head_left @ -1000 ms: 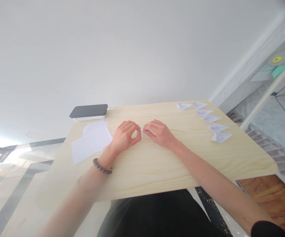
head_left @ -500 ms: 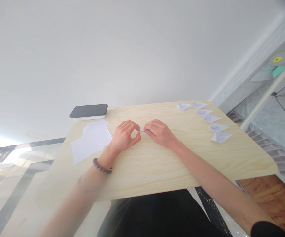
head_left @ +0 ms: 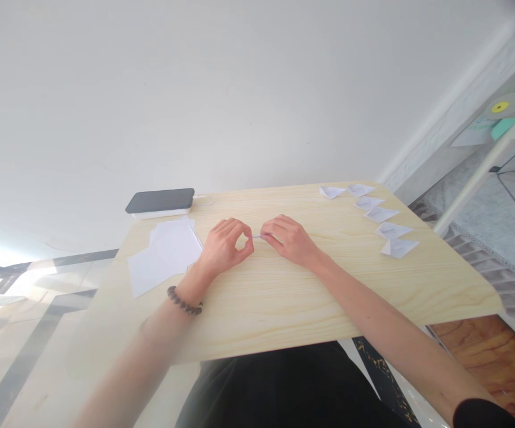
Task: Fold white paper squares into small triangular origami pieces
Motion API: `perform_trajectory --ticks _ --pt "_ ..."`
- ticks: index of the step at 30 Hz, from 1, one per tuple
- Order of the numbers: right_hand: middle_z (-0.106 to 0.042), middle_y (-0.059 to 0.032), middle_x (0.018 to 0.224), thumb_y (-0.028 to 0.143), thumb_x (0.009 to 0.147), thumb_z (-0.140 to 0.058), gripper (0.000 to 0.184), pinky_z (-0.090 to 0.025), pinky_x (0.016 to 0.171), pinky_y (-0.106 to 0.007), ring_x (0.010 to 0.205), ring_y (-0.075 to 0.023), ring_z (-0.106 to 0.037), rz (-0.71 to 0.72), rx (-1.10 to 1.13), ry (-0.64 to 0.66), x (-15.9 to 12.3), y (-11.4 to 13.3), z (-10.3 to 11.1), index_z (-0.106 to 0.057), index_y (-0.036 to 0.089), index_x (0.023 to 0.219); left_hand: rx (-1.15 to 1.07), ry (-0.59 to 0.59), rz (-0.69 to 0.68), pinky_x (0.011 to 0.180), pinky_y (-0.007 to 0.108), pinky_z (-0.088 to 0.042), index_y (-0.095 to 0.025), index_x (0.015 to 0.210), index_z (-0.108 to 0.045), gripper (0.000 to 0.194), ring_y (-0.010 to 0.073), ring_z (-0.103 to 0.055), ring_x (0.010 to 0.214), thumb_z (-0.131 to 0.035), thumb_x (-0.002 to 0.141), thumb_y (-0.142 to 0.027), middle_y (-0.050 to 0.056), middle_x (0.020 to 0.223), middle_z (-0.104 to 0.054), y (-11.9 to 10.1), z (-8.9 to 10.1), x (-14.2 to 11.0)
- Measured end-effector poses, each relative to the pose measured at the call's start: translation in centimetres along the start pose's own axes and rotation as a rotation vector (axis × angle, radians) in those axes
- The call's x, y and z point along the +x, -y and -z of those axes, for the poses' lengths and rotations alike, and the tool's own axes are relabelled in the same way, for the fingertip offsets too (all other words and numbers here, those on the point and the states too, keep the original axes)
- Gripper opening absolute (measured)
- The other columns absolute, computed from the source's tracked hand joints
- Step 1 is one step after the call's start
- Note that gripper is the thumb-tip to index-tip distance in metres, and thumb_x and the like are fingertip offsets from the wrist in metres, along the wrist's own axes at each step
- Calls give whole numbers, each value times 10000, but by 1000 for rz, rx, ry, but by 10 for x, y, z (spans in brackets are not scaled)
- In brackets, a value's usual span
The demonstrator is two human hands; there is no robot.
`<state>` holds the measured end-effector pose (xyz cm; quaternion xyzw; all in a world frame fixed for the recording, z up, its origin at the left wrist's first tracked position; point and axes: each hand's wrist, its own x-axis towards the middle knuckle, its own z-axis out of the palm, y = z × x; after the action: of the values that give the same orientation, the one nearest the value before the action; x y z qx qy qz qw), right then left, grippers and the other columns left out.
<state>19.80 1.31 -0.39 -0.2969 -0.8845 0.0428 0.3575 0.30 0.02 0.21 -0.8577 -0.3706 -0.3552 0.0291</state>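
Observation:
Both my hands rest on the light wooden table (head_left: 284, 297), fingertips meeting at its middle. My left hand (head_left: 224, 246), with a bead bracelet at the wrist, is curled with thumb and fingers pinched. My right hand (head_left: 286, 239) is also curled in a pinch. Between the two pinches a small folded piece of white paper (head_left: 256, 236) shows as a thin edge; most of it is hidden by the fingers.
A stack of white paper sheets (head_left: 163, 252) lies left of my left hand. Behind it a dark phone (head_left: 161, 200) sits on a white power bank with a cable. Several folded white paper shapes (head_left: 379, 214) line the table's far right. A white stand is off to the right.

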Motion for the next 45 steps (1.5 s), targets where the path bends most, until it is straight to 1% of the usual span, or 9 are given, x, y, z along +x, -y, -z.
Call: perform_trajectory --ticks 8,17,24,31,38,45 --pt "-609 -45 831 206 859 -410 146 -393 746 -315 804 -161 -505 -6 2 -1 0 0 0 -552 177 848 -1 15 17 719 307 -422 -178 815 -510 101 160 -540 769 -503 717 -153 29 794 -592 0 0 0" --pt "-610 -47 832 206 859 -408 146 -392 745 -325 803 -169 -507 -4 12 -3 0 0 1 -551 180 849 -1 5 -5 710 296 -423 -175 779 -507 54 150 -529 751 -498 732 -150 21 755 -584 2 0 0" --pt "-611 -47 828 200 857 -410 146 -397 744 -324 804 -167 -511 -5 23 -15 0 0 0 -555 181 848 -9 10 24 714 300 -425 -175 809 -497 89 152 -528 761 -502 722 -156 26 791 -579 1 1 -1" --pt "-608 -48 840 205 854 -418 136 -399 756 -330 822 -173 -511 -19 27 -13 -1 -1 0 -553 183 852 -9 5 21 703 297 -426 -177 770 -492 53 152 -525 740 -485 729 -145 22 749 -569 2 0 -1" --pt "-606 -43 840 198 850 -427 120 -401 762 -322 819 -167 -506 -32 33 -8 -1 0 1 -545 179 857 -7 21 45 702 305 -428 -176 815 -489 95 159 -524 751 -495 720 -165 32 784 -569 1 2 -1" --pt "-606 -47 836 208 853 -419 132 -403 761 -328 820 -169 -510 -24 32 -13 -1 -1 1 -548 183 852 -14 11 36 707 299 -424 -178 773 -486 59 149 -522 734 -481 728 -141 21 753 -568 2 1 -1"
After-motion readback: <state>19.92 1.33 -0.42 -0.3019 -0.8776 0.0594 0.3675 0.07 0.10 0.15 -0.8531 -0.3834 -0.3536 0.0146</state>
